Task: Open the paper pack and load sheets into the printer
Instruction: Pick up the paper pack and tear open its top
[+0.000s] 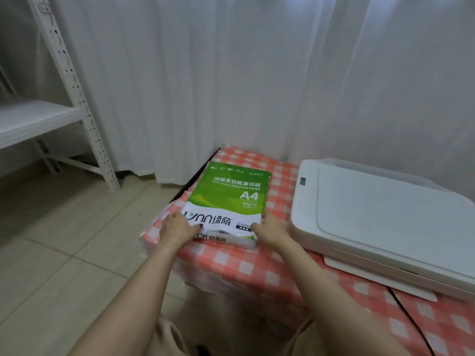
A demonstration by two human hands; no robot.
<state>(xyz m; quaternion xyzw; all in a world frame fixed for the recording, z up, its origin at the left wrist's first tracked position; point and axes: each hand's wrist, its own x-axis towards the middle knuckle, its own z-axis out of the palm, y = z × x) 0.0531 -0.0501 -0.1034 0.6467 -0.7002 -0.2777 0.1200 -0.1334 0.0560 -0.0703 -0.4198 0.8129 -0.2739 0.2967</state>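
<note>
White curtains [231, 73] are hung across the whole back of the room, with pale floor tiles [51, 240] and a white metal shelving rack [77, 93] seen off to the left. A low table in a red-and-white checked cloth [257, 268] is set in the corner, and on its right side the white printer [380, 222] is parked, lid down, no sheets seen in it. Just beside it, to the left, the green-and-white A4 paper pack [228, 194] is laid flat, near end toward the person. The wrapper looks crinkled at that end but is not seen opened, and the sheets inside are hidden. The left hand [177, 228] is placed on the near-left corner, and the right hand [271, 229] on the near-right corner, fingers bent onto the pack. Whether the wrapper is actually pinched cannot be told. The opening step is judged to be in hand. Next, a seam or flap at the near end would need to be found and peeled while the pack is steadied.
</note>
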